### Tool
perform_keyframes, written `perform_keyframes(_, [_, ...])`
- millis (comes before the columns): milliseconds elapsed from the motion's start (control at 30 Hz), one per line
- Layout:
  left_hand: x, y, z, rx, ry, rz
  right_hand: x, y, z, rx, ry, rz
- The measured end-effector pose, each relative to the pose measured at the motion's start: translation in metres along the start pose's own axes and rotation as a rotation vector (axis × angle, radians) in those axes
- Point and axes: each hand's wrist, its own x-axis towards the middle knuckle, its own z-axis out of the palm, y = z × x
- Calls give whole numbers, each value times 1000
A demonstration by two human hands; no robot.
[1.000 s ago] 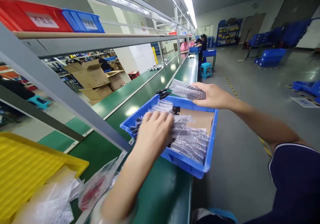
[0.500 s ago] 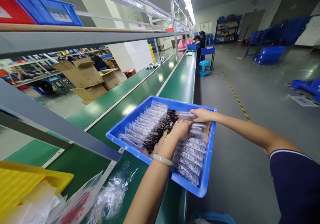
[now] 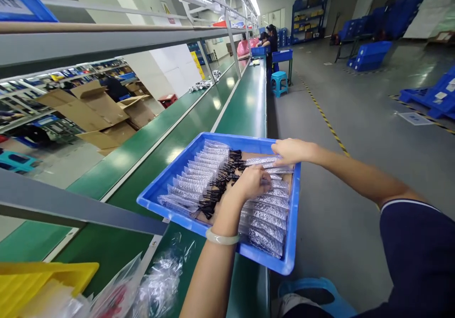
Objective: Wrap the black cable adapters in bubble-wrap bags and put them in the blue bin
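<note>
A blue tray (image 3: 156,192) sits on the green bench edge, holding two rows of clear bagged parts (image 3: 199,171) with black ends meeting in the middle. My left hand (image 3: 249,185), a pale bangle on its wrist, rests with curled fingers on the right-hand row of bags (image 3: 265,218). At the tray's far right corner my right hand (image 3: 289,151) lies flat on the top bag (image 3: 259,160), fingers pressing it down among the others.
A yellow tray (image 3: 42,280) and loose clear bags (image 3: 156,285) lie at the near left. The green conveyor (image 3: 199,119) runs away ahead under grey rails. A blue stool (image 3: 279,81) and other people stand far down the line. Blue crates sit on the floor at right.
One second ago my right hand held a bag above the tray's far edge; it now lies in the right row. My left hand moved from the left row to the right row.
</note>
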Motion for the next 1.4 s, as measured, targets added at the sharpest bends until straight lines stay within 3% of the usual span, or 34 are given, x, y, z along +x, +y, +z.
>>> perform_keyframes(133, [4,7,6,-9,-16,45,-23,-22,9,-62,-5,37])
perform_keyframes(333, [-1,9,-3,-74,-11,-23,-21,-32,18,-29,26,19])
perform_keyframes(433, [-4,1,-9,-75,79,-180,-11,-23,10,12,64,-11])
perform_keyframes(533, [-5,-12,-10,-48,178,-435,13,-14,2,52,119,-9])
perform_keyframes(633, [-7,-23,-8,-62,157,-596,41,-12,3,90,52,-34])
perform_keyframes(767, [-7,-23,-5,-149,58,-587,55,-11,18,111,-59,-79])
perform_keyframes(1000, [-3,-18,-7,-305,13,-487,31,4,25,97,-87,-28])
perform_keyframes(1167, [-8,-23,-14,-237,92,-699,35,1,21,133,-26,-35])
perform_keyframes(1267, [-13,-24,-17,-278,18,-753,28,-10,18,161,45,-87])
perform_keyframes(1400, [-15,-24,-15,-400,-63,-765,14,-34,21,92,152,-273])
